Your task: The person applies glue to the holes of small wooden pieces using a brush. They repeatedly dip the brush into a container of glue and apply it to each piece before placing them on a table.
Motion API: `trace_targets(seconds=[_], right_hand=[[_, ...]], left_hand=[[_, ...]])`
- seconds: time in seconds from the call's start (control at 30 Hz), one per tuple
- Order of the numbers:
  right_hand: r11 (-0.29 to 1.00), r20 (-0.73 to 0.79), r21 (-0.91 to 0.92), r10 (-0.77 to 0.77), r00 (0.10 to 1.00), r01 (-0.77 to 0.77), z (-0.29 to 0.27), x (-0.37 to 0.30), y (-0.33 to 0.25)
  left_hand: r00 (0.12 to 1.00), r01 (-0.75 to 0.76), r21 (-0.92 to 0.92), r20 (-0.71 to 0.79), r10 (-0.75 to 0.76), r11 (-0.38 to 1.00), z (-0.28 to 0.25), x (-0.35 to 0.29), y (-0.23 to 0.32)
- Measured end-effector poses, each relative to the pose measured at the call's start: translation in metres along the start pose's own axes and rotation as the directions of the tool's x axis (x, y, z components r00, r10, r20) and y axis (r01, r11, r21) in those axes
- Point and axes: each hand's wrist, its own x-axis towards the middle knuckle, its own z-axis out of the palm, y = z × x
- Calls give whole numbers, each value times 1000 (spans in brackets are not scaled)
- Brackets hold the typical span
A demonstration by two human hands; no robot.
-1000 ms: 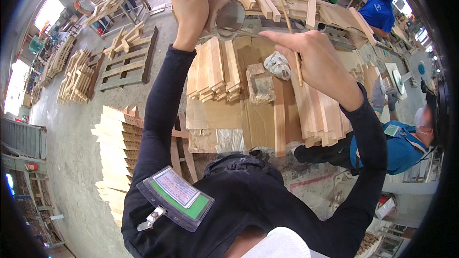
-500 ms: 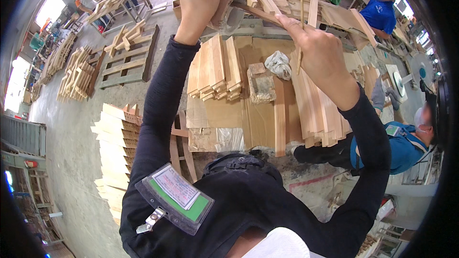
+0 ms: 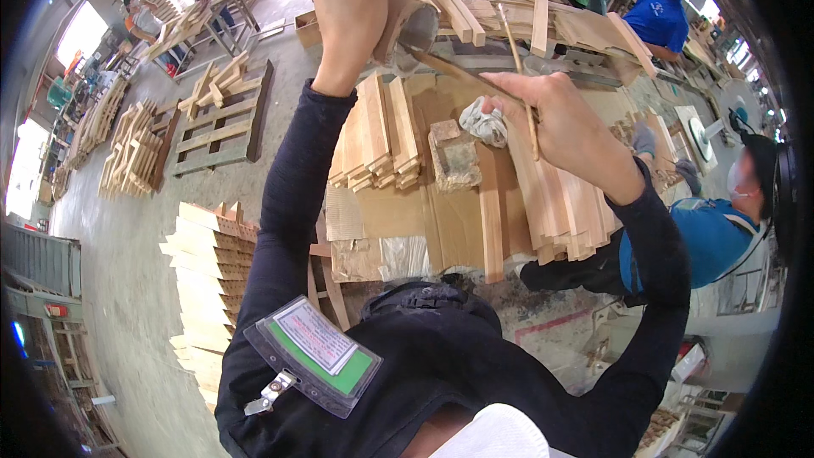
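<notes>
I see my left hand [image 3: 360,8] raised high near the top of the view, its grip closed around a small wooden piece [image 3: 392,21] held up above the tabletop [image 3: 381,212]. My right hand [image 3: 564,123] sits lower and to the right, its grip closed on a thin brush [image 3: 519,68] whose handle sticks up and away past the fingers. The brush tip side lies close to the wooden piece, but I cannot tell if they touch. Below my hands, the cardboard-covered tabletop carries a stack of short wooden slats [image 3: 377,131] on the left, a crumpled rag [image 3: 485,123] beside a grimy block [image 3: 454,155], and longer wooden strips [image 3: 560,203] on the right. A person in a blue shirt [image 3: 708,237] is at the right edge.
</notes>
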Motion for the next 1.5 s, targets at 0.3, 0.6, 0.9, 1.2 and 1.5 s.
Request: trace_targets(seconds=[0.3, 0.6, 0.9, 1.2, 1.5], right_hand=[[977, -259, -117, 141, 955, -176, 2, 5, -5], [967, -274, -163, 147, 950, -197, 5, 15, -14], [917, -172, -396, -124, 977, 47, 11, 9, -31], [757, -6, -628, -235, 972, 180, 17, 4, -28], [677, -83, -730, -223, 971, 93, 6, 3, -3]], left_hand=[[994, -43, -382, 78, 78, 923, 12, 15, -13], [992, 96, -402, 118, -53, 910, 15, 10, -2], [987, 124, -361, 142, -77, 924, 8, 12, -20], [996, 50, -153, 81, -38, 987, 5, 9, -16], [939, 305, -374, 271, -211, 876, 12, -6, -47]])
